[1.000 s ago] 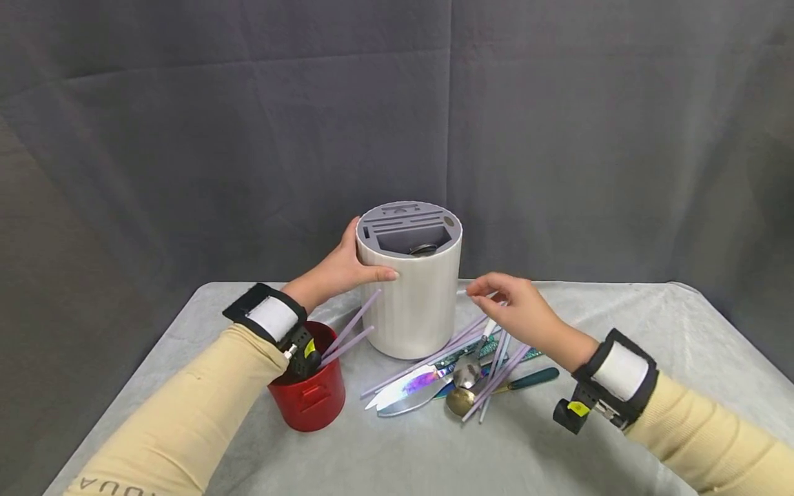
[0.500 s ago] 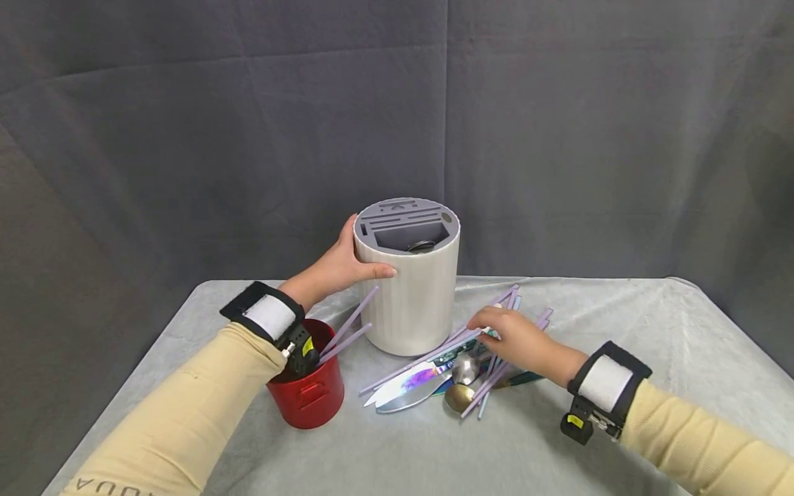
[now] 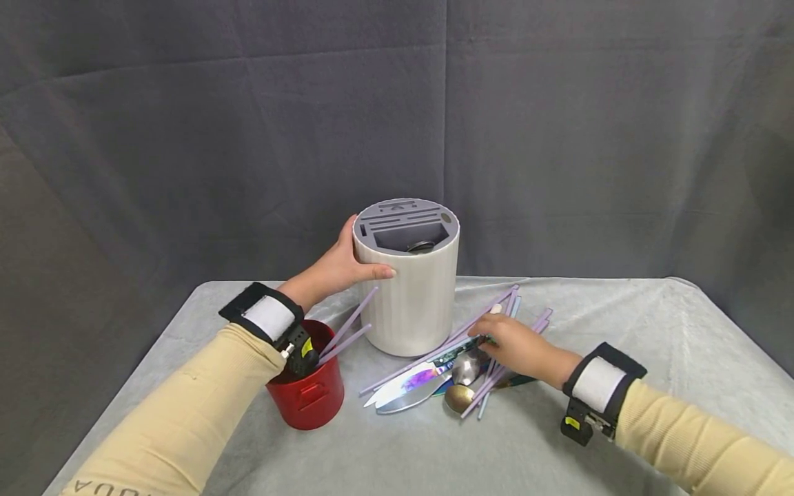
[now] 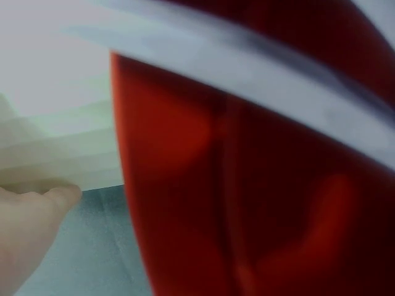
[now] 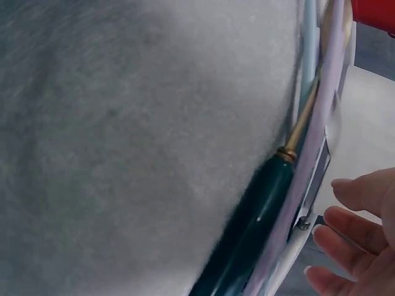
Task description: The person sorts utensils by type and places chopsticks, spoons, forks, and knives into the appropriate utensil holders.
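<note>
Widely, left hand (image 3: 338,270) clasps white holder (image 3: 414,293), fingers partly hidden; I cannot tell if right hand (image 3: 520,346) grips cutlery (image 3: 465,369)

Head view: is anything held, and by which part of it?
The left grip holds the white container by its upper left side. The right grip is at the cutlery; whether it holds any cannot be told.

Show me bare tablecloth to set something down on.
The tablecloth is bare in front of the knives and spoons, between the red pot and right forearm; another patch lies between that forearm and the far edge. It's crowded around the right hand, where lilac chopsticks cross spoons, and beside the white cutlery holder, where others jut from the pot.
</note>
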